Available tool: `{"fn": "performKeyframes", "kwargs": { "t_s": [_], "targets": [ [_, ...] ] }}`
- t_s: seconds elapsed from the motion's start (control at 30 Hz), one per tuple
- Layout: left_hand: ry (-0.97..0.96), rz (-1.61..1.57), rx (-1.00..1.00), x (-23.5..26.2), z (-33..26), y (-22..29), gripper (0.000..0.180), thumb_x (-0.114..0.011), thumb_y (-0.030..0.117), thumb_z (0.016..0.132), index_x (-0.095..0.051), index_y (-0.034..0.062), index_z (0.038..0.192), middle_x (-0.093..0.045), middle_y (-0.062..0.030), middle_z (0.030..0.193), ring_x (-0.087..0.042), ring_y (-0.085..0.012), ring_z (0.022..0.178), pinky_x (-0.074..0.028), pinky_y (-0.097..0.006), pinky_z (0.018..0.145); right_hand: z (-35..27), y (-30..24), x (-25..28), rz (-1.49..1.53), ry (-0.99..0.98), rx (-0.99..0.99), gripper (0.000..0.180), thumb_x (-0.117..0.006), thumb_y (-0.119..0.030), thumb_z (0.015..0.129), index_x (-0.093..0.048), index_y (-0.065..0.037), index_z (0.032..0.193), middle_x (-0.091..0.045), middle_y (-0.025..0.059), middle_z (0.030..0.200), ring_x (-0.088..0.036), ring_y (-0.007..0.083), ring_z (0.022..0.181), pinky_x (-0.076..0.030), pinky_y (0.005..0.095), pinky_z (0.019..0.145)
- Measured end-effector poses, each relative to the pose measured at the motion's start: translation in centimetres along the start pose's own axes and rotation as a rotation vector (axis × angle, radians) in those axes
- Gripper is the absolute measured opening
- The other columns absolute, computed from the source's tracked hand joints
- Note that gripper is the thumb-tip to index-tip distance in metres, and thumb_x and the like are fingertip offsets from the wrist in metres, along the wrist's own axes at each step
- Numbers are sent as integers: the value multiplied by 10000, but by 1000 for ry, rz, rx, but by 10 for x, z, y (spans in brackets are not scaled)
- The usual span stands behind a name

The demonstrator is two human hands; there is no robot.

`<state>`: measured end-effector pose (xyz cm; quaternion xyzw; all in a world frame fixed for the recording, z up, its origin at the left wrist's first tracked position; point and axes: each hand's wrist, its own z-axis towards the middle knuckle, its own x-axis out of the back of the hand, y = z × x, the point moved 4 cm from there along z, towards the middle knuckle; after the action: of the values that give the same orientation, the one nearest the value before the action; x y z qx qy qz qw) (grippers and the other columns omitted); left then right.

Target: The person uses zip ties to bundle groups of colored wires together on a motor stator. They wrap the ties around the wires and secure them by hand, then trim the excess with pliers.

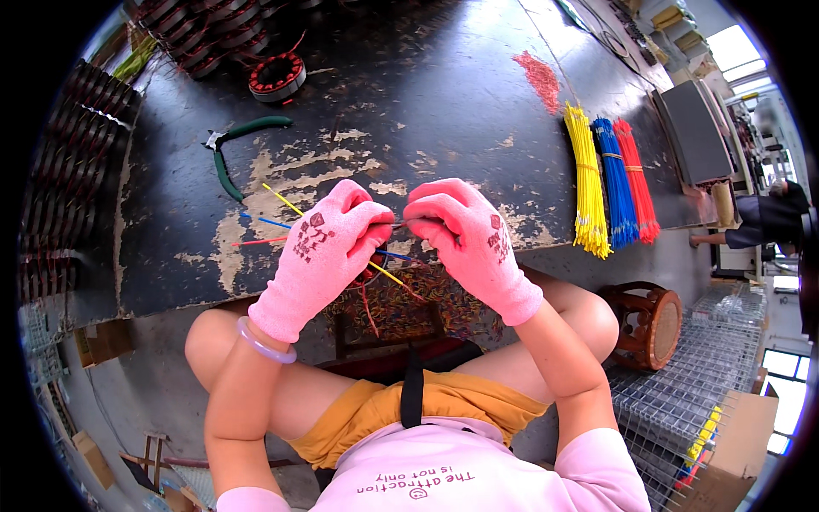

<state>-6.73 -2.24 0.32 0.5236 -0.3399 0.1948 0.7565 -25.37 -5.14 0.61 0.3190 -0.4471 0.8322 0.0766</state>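
Both my hands wear pink gloves and meet close together over the near edge of the worn black table. My left hand (328,243) is closed around yellow, blue and red wires. A yellow wire (283,200), a blue wire (273,223) and a red wire (258,241) stick out on its left, and coloured wire ends come out below its fingers. Under that hand a dark, reddish round part (368,273) shows only in part. My right hand (465,235) pinches a thin dark wire end near my left fingertips; the gloves hide most of it.
Green-handled pliers (223,149) lie open at left, below a wound motor stator (277,78). More stators (205,34) are stacked behind. Yellow (589,183), blue (616,183) and red (637,181) wire bundles lie right, near red scraps (539,79). Another person (763,222) is far right.
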Motion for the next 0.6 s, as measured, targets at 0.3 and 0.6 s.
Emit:
{"fn": "performKeyframes", "kwargs": {
  "t_s": [0.3, 0.6],
  "targets": [
    [49, 38, 10, -3, 1, 12, 163, -708, 56, 893, -678, 39, 1052, -608, -121, 1016, -661, -326, 903, -537, -399, 757, 4, 1, 5, 191, -168, -276, 146, -680, -75, 915, -708, -52, 1056, -706, 143, 985, -694, 314, 935, -550, 379, 799],
    [73, 40, -29, -5, 4, 15, 164, -697, 33, 887, -682, 24, 1050, -624, -122, 1049, -654, -316, 910, -538, -385, 772, 4, 6, 7, 167, -164, -226, 138, -680, -102, 926, -716, -49, 1049, -706, 140, 986, -695, 318, 931, -550, 377, 803]
  ]
}}
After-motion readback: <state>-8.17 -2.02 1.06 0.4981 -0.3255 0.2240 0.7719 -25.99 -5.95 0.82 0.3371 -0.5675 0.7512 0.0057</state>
